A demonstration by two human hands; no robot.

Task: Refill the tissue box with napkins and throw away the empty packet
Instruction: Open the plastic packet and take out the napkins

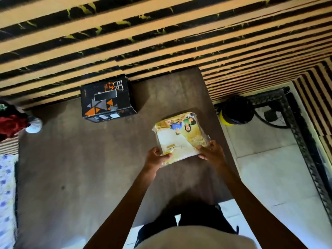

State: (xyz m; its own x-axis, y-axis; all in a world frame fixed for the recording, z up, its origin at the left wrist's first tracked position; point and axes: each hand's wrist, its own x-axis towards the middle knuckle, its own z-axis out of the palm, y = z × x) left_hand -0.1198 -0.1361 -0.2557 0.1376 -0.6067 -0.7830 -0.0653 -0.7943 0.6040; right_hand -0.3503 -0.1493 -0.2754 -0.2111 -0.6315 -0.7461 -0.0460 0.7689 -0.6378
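Note:
A yellow and white plastic napkin packet [179, 135] with a printed picture lies near the right edge of the brown table [89, 168]. My left hand [155, 158] grips its near left corner and my right hand [210, 151] grips its near right corner. The packet looks full. A black tissue box [106, 98] with orange and grey triangles and a dark slot on top stands at the back of the table against the wall, well left of the packet. No napkin shows in its slot.
A striped tan and black wall [161, 36] runs behind the table. A bin with a black bag and yellow rim [235, 111] stands on the white tiled floor [269, 168] to the right. Red cloth [10, 124] and a white object [34, 124] lie at the left.

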